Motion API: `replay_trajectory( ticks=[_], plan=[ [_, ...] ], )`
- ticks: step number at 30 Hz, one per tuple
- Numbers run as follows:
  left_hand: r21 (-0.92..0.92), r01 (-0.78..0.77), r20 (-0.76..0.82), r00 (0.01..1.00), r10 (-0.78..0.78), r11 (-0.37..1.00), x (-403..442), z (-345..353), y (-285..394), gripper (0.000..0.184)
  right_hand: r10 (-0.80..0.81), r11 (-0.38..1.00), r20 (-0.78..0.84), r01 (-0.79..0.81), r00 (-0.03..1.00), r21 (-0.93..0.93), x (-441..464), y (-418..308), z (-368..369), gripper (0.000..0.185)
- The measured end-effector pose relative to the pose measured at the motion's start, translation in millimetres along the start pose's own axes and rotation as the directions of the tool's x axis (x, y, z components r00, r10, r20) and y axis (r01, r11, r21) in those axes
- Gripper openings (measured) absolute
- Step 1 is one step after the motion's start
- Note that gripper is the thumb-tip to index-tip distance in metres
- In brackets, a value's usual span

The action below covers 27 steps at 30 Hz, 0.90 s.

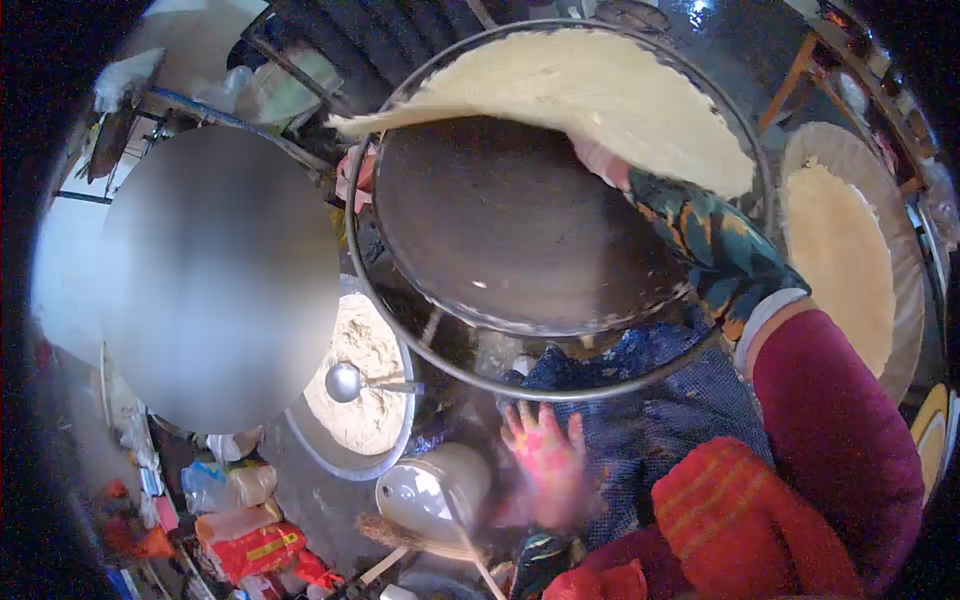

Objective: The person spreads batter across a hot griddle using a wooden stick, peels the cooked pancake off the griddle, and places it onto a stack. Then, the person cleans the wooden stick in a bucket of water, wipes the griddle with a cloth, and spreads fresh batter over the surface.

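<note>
A large, thin, pale flatbread [560, 80] covers the far part of a wide round griddle [490, 225], its near edge raised. My right hand [605, 165] has hold of that edge near the middle; its fingertips are partly hidden by the sheet. The near part of the griddle is bare and dark, with a few pale crumbs. Below the griddle's metal rim [600, 385], over my patterned lap, my left hand [545, 455] is open with fingers spread. Pinkish-red marks show on it, nothing is in it, and it is slightly blurred.
Left of the griddle stands a bowl of pale batter [355, 400] with a ladle [345, 382]. Near it are a white bucket [430, 490] and a brush [415, 537]. More flatbread [840, 255] lies at right. Packets [265, 550] sit lower left. A blurred oval hides the left.
</note>
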<state>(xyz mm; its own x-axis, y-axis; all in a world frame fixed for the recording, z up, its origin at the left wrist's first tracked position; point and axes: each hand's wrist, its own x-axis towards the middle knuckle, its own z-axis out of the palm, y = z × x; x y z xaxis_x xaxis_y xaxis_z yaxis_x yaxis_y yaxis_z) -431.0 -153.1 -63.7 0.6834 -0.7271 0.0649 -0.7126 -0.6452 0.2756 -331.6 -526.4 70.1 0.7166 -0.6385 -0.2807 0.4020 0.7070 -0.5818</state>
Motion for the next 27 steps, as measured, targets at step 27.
replay_trajectory(
  ticks=[27],
  plan=[
    [0.057, -0.392, -0.444, 0.814, 0.375, 0.918, 132.8, -62.9, 76.7, 0.061, -0.803, -0.243, -0.565, -0.970, 0.191, 0.018, -680.3, 63.9, -646.9, 0.054]
  ],
)
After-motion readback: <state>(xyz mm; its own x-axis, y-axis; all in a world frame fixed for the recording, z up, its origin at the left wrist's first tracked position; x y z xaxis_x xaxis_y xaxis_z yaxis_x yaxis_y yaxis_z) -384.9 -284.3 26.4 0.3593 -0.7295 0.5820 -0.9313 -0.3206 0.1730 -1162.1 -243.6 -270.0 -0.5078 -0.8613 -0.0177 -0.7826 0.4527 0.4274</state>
